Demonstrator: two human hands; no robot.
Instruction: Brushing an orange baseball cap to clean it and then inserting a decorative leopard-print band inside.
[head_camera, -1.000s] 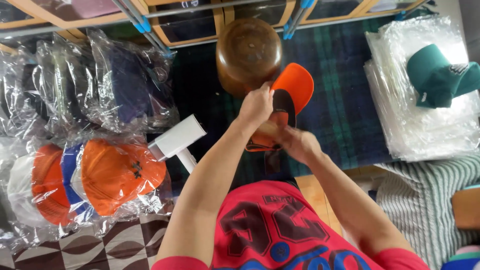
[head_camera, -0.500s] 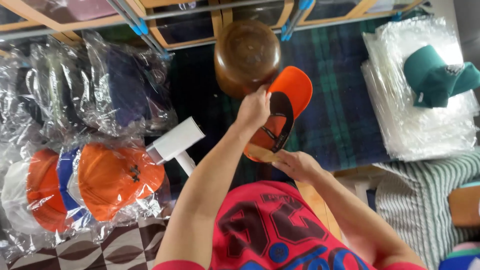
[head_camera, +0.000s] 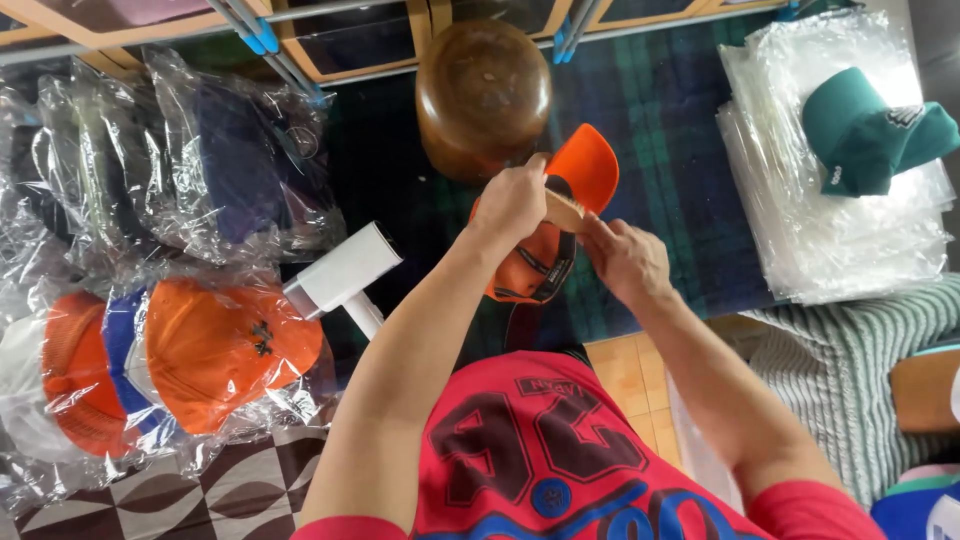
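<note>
Since the moment before, the right hand (head_camera: 628, 262) had risen from below the cap to meet the left hand (head_camera: 512, 200) at the cap's inside, and the orange cap (head_camera: 560, 215) sat a little higher against the dark plaid cloth (head_camera: 660, 130). Nearest the camera, the red jersey (head_camera: 540, 450) with dark numerals filled the lower frame, both bare forearms reaching forward from it. The left grip was closed around a small wooden brush (head_camera: 565, 208), pressed to the cap's inner band; the right grip was curled shut on the cap's edge, steadying it, with the brim pointing up and away. The cap was held in the air just in front of the chest, above the cloth. To the left, a white lint roller (head_camera: 342, 272) lay on the dark surface, and beside it lay bagged orange caps (head_camera: 215, 345) in clear plastic, over a patterned brown and white floor (head_camera: 150, 495). Farther left and up were more bagged dark caps (head_camera: 240, 165). Just beyond the hands stood a rounded brown wooden hat block (head_camera: 483, 95). To the far right, a stack of clear plastic bags (head_camera: 830, 230) carried a green cap (head_camera: 865, 135), and a striped grey-green cloth (head_camera: 840, 360) lay nearer.
</note>
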